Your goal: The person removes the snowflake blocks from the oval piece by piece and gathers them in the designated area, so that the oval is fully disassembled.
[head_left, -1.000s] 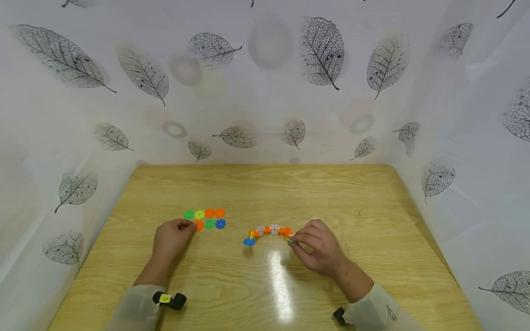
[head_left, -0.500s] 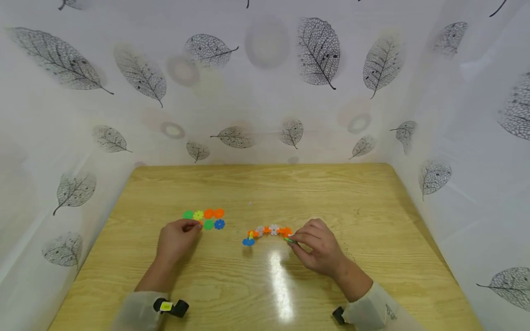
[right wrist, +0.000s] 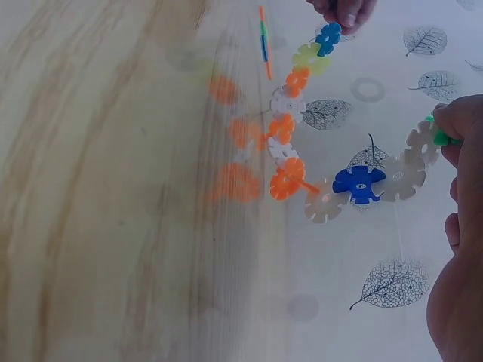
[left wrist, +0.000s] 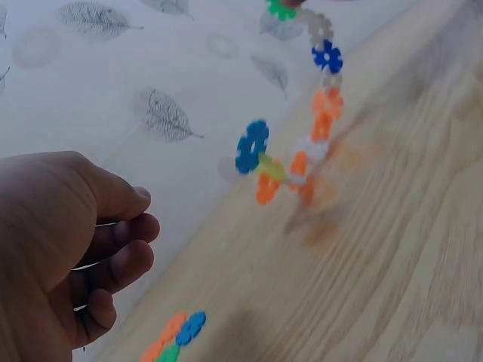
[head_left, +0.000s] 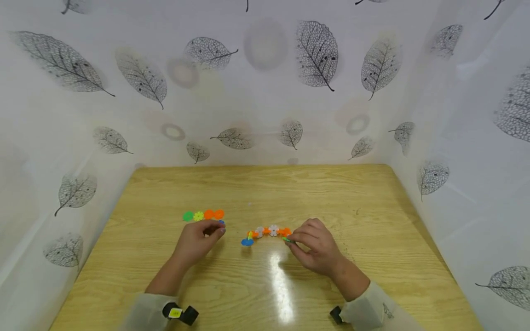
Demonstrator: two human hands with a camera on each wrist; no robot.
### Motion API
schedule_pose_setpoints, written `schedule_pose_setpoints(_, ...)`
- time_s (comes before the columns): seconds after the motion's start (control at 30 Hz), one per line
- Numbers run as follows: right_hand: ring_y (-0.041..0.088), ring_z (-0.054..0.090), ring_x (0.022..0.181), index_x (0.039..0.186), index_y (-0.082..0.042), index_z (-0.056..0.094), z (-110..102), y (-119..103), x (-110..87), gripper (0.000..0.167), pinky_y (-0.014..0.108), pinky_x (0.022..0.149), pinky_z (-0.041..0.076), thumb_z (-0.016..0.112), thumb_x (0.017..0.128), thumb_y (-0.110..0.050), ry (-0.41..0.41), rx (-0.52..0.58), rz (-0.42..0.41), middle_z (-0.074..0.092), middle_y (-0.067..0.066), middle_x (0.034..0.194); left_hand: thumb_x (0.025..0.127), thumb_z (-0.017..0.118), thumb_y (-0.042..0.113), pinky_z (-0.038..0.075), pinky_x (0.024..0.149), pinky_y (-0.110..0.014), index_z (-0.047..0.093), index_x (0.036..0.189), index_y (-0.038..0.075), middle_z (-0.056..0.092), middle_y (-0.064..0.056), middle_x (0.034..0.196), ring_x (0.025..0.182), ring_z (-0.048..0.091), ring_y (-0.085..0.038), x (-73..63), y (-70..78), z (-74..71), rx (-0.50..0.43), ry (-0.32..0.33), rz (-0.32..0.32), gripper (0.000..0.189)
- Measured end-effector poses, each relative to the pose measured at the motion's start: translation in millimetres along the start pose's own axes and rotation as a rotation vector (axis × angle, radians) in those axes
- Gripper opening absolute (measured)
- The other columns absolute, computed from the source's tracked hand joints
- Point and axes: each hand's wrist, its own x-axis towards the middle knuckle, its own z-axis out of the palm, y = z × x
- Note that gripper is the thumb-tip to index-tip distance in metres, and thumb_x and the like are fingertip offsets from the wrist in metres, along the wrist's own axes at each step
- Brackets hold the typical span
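Note:
A curved chain of slotted flower-shaped plastic discs (head_left: 273, 230), in orange, white, blue, yellow and green, reaches toward my right hand (head_left: 316, 248). Thumb and fingers of that hand pinch the green disc (right wrist: 441, 134) at the chain's near end. At the other end hangs a blue disc (left wrist: 252, 146) joined to a yellow one. My left hand (head_left: 198, 243) hovers beside the loose discs, its fingers loosely bent. In the left wrist view nothing shows between those fingers, and they are apart from the chain. The left hand covers part of the loose discs in the head view.
Loose discs lie flat in rows at the left: green (head_left: 188, 216), yellow (head_left: 198, 215), orange (head_left: 214, 214) and a partly hidden blue one (head_left: 221, 222). The wooden table (head_left: 331, 193) meets leaf-patterned sheeting (head_left: 265, 92) at the back and both sides.
My left hand has moved right across the front row of loose discs, from the orange one toward the blue one. The right hand keeps its pinch on the chain with little movement.

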Motion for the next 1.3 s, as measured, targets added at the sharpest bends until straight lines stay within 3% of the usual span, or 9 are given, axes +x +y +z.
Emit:
schedule_pose_setpoints(0.3,0.016,0.062,0.069,0.088,-0.007,0.077,1.9,-2.5,1.7,0.014,0.031,0.065,0.044,0.075,0.096,-0.018,0.003,-0.004,0.013,0.073,0.001,0.082,0.099,0.074,0.021,0.053,0.065,-0.029,0.078,0.104,0.019,0.074,0.009,0.091,0.077,0.062,-0.010,-1.3,27.9,17.1,-0.059,-0.047,0.189,0.007)
schedule_pose_setpoints(0.4,0.016,0.062,0.070,0.088,-0.007,0.077,2.4,-2.5,1.4,0.015,0.032,0.066,0.044,0.075,0.097,-0.019,0.004,-0.004,0.013,0.073,0.001,0.082,0.099,0.074,0.021,0.054,0.066,-0.028,0.079,0.104,0.017,0.073,0.014,0.091,0.077,0.062,-0.007,-1.7,33.7,24.5,-0.066,-0.073,0.243,0.008)
schedule_pose_setpoints(0.73,0.015,0.062,0.071,0.091,-0.008,0.077,1.8,-2.3,1.1,0.010,0.032,0.068,0.045,0.078,0.094,-0.018,-0.024,0.006,0.027,0.073,-0.001,0.084,0.098,0.075,0.021,0.051,0.062,-0.030,0.078,0.101,0.027,0.074,0.013,0.091,0.073,0.061,-0.009,0.2,50.8,42.6,-0.147,-0.114,0.340,0.008)
schedule_pose_setpoints(1.0,0.014,0.061,0.072,0.090,-0.009,0.077,2.9,-2.8,3.0,0.012,0.032,0.069,0.045,0.080,0.093,-0.020,-0.039,0.013,0.030,0.074,-0.001,0.084,0.097,0.077,0.017,0.056,0.068,-0.032,0.078,0.102,0.020,0.074,0.009,0.095,0.081,0.065,-0.010,2.8,64.0,55.4,-0.214,-0.146,0.408,0.006)
schedule_pose_setpoints(1.3,0.015,0.061,0.071,0.088,-0.009,0.077,6.5,-3.3,4.2,0.014,0.031,0.069,0.045,0.083,0.091,-0.022,-0.035,0.021,-0.010,0.074,-0.002,0.083,0.094,0.079,0.017,0.052,0.064,-0.034,0.077,0.105,0.019,0.073,0.010,0.101,0.080,0.065,-0.006,3.4,68.0,68.1,-0.214,-0.158,0.476,0.012)
